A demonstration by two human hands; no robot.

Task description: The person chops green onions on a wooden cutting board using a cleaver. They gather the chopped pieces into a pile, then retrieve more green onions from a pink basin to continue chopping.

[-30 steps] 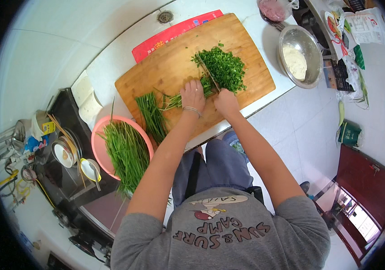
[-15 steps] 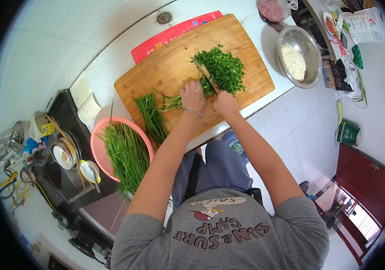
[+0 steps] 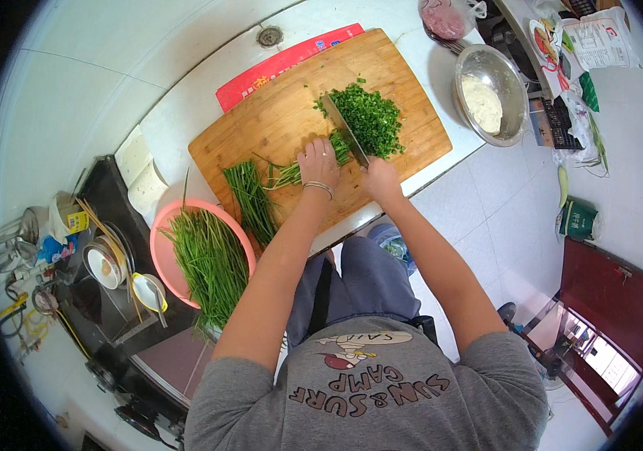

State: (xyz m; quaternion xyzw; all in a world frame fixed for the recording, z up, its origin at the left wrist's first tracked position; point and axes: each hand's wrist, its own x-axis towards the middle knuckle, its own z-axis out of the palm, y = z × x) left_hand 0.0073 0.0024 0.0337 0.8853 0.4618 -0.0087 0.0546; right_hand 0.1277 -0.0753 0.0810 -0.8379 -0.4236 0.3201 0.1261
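A large wooden cutting board (image 3: 284,113) lies on the white counter. My right hand (image 3: 379,179) grips the handle of a cleaver (image 3: 345,129), whose blade stands against a pile of chopped green chives (image 3: 372,119). My left hand (image 3: 318,162), with a bracelet at the wrist, presses down a bunch of long chives (image 3: 285,174) right beside the blade. A second bunch of uncut chives (image 3: 251,199) lies on the board's left part.
A pink basin (image 3: 162,248) full of long chives stands at the left. A steel bowl (image 3: 513,83) with white dough sits at the right, a red flat board (image 3: 284,64) behind the wooden one. Dishes and clutter crowd the far left; tiled floor lies to the right.
The cleaver blade has shifted slightly along the chive bunch as it chops; both hands stay almost in the same place on the board.
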